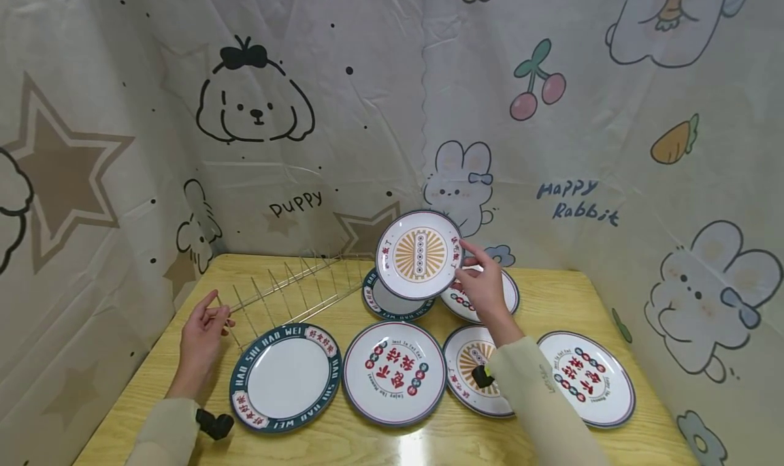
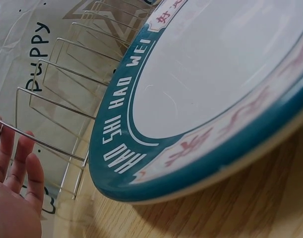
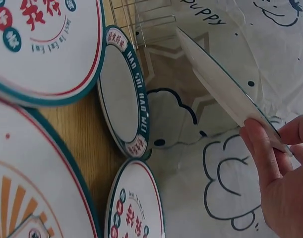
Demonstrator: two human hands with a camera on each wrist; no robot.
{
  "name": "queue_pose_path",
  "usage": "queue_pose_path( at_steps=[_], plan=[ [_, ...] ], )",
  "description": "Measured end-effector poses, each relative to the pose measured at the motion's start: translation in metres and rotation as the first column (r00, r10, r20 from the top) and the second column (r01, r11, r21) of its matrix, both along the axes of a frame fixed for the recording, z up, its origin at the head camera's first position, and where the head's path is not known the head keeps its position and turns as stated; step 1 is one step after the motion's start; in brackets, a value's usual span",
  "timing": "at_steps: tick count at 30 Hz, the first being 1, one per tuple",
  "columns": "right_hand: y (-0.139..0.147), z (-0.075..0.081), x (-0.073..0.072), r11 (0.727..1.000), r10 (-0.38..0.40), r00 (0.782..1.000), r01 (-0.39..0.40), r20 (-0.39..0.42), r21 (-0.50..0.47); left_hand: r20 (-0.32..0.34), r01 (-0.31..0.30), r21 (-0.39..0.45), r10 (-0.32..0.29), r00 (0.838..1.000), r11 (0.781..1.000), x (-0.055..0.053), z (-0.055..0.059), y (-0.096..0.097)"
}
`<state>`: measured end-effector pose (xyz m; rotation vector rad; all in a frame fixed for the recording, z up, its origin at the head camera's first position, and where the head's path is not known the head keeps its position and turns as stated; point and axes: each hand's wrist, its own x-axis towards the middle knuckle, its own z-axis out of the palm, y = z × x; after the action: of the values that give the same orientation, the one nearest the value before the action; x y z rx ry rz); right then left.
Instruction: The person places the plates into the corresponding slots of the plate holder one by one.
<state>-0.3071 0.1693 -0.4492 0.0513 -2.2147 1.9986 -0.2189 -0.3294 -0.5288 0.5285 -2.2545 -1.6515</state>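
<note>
My right hand [image 1: 486,292] pinches the right rim of a white plate [image 1: 416,255] between thumb and fingers. The plate is raised and tilted, its orange sunburst and red lettering showing in the head view; from the right wrist it appears nearly edge-on [image 3: 225,87]. At the left, my left hand [image 1: 202,333] holds the near end wire of a metal wire dish rack [image 1: 315,308], its fingertips curled at the wire's corner in the left wrist view. Right beside the rack lies a green-rimmed plate [image 2: 220,74] with white letters.
On the wooden table [image 1: 429,445], a red-lettered plate [image 1: 395,377] lies front centre, beside another sunburst plate [image 1: 459,357] partly covered by my right sleeve. A further red-lettered plate [image 1: 588,377] is far right. Behind the raised plate are a green-rimmed plate [image 1: 398,306] and a red-lettered one [image 1: 508,292].
</note>
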Motion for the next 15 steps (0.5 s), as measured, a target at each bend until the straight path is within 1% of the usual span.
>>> queue_pose_path(
  at_steps=[5, 9, 15],
  plan=[
    [-0.018, 0.001, -0.008, 1.000, 0.005, 1.000, -0.005, -0.016, 0.016, -0.008, -0.006, 0.012, 0.006, 1.000, 1.000, 0.001, 0.001, 0.000],
    [-0.031, 0.005, -0.013, 0.999, 0.021, 0.999, -0.020, -0.036, 0.032, -0.010, -0.015, 0.019, 0.015, 1.000, 1.000, 0.000, 0.000, 0.000],
    [-0.048, 0.009, -0.019, 0.996, 0.031, 0.998, -0.025, -0.062, 0.088, -0.018, -0.014, 0.003, 0.014, 1.000, 1.000, 0.000, 0.000, 0.001]
  ],
)
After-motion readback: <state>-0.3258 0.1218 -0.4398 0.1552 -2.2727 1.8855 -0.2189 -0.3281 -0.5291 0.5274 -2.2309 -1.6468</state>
